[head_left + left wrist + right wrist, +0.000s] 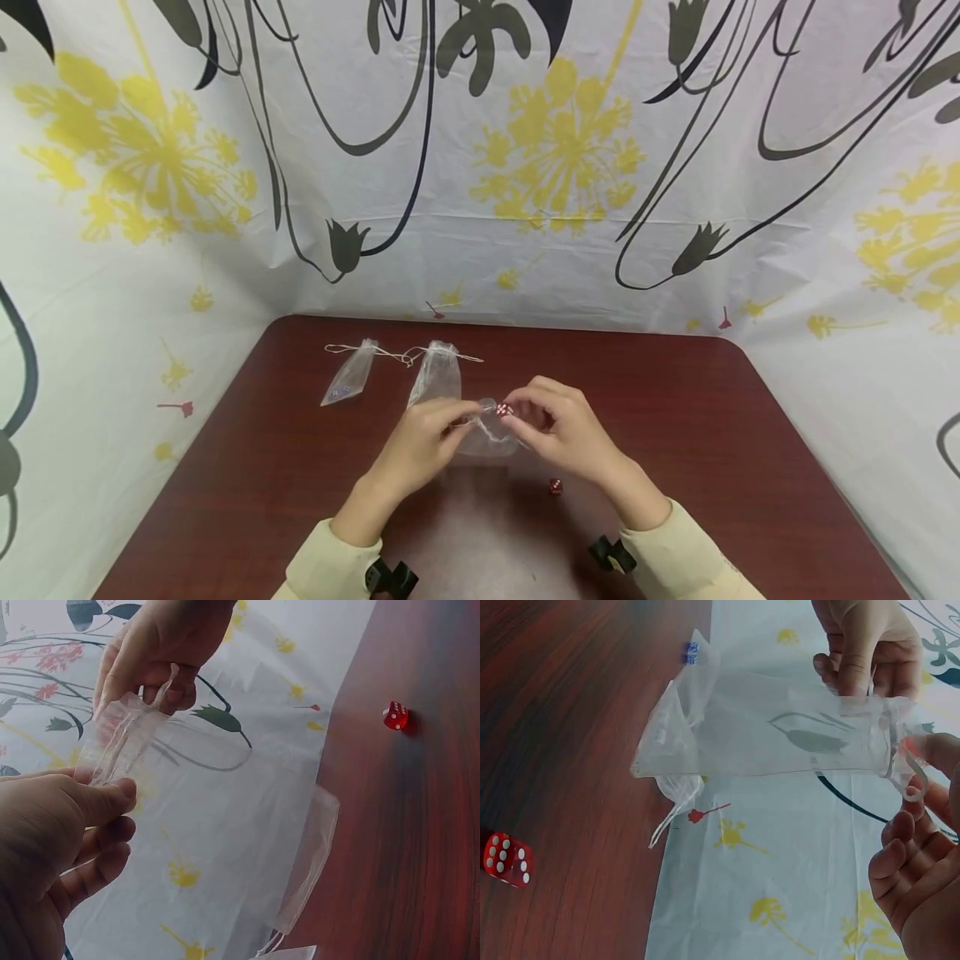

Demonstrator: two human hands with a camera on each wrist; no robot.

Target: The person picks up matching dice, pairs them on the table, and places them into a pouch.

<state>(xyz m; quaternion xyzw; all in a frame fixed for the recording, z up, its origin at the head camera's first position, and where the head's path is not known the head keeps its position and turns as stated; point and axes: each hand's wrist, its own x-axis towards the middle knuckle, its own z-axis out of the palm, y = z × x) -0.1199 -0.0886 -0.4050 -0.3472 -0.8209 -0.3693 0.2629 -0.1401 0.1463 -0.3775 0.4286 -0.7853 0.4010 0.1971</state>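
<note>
My left hand [426,437] pinches the rim of a sheer white drawstring pouch [486,442], which hangs upright with its cord loose about the mouth. My right hand [566,425] is at the other side of that mouth, with a red die [504,410] between thumb and forefinger. In the right wrist view some red shows through the pouch's rim [891,742] beside the thumb; the lower pouch looks see-through, with nothing visible inside. Another red die [555,487] with white pips lies on the table, near my right wrist.
Behind my hands lie two more sheer pouches: a smaller one [356,371] with something blue inside, and a larger one [438,373] partly hidden by my left hand. The dark red table [675,400] ends at a patterned cloth [450,283].
</note>
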